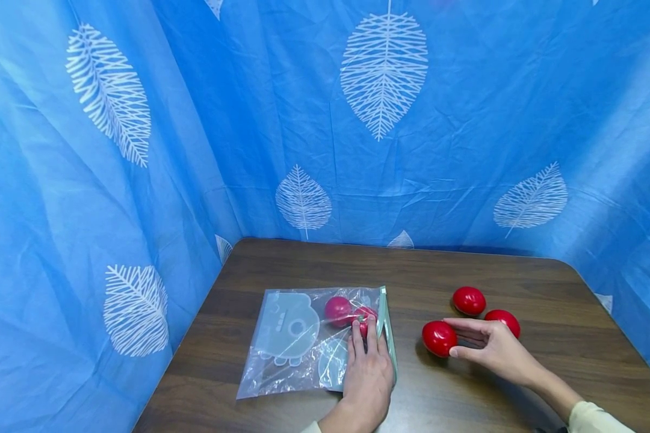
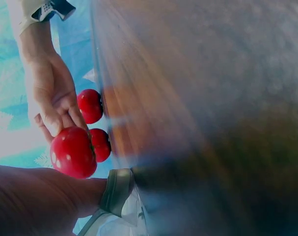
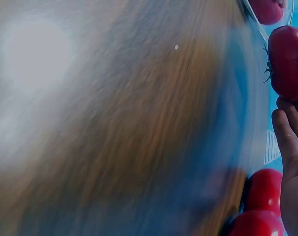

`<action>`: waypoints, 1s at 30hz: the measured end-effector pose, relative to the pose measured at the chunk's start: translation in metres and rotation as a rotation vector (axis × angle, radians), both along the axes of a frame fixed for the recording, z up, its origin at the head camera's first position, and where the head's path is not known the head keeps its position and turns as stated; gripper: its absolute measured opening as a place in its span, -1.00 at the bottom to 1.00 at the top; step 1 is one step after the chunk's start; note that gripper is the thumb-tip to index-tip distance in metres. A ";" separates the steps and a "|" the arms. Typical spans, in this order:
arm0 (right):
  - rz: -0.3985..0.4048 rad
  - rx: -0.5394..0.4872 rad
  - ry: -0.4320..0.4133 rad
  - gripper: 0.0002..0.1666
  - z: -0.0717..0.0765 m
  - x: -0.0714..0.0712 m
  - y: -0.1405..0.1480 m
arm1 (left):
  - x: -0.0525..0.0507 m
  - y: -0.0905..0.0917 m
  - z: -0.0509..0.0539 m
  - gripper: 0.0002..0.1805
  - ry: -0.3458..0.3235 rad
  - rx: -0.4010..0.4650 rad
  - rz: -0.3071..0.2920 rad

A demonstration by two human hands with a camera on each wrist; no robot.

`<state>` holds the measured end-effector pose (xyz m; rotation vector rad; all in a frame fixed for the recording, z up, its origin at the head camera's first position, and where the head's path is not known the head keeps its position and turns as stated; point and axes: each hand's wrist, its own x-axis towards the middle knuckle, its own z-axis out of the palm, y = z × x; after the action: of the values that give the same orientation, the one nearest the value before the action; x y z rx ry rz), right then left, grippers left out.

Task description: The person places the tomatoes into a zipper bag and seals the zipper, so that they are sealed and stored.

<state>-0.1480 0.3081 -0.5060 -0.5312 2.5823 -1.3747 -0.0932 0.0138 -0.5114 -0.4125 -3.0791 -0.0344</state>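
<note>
My right hand (image 1: pixel 495 349) pinches a red tomato (image 1: pixel 439 338) between thumb and fingers, right of a clear zip bag (image 1: pixel 330 367). The tomato's green stem shows in the right wrist view. Two more tomatoes, one farther back (image 1: pixel 469 300) and one (image 1: pixel 505 322) partly behind the right hand, lie on the table. On the bag's mouth edge, my left hand (image 1: pixel 367 376) holds the bag, its fingers stretched over the film; its thumb is mostly hidden. Inside are a pinkish-red tomato (image 1: pixel 338 311) and another red tomato (image 1: pixel 365 314), partly covered by the left fingertips.
A brown wooden table (image 1: pixel 314 264) carries everything. Blue curtains (image 1: pixel 439 150) with white leaf prints stand behind it and at its sides. The bag bears pale green printed shapes (image 1: pixel 289 328), and its green zip strips (image 1: pixel 391 352) stand apart at the right edge.
</note>
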 end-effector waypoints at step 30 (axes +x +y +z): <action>0.114 -0.051 0.033 -0.29 -0.012 -0.032 -0.068 | -0.005 0.003 0.004 -0.10 -0.080 -0.009 0.013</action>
<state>-0.1802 0.2405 -0.5181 -0.7037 2.5054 -1.4079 -0.0977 0.0169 -0.5078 -0.4007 -3.1614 -0.0379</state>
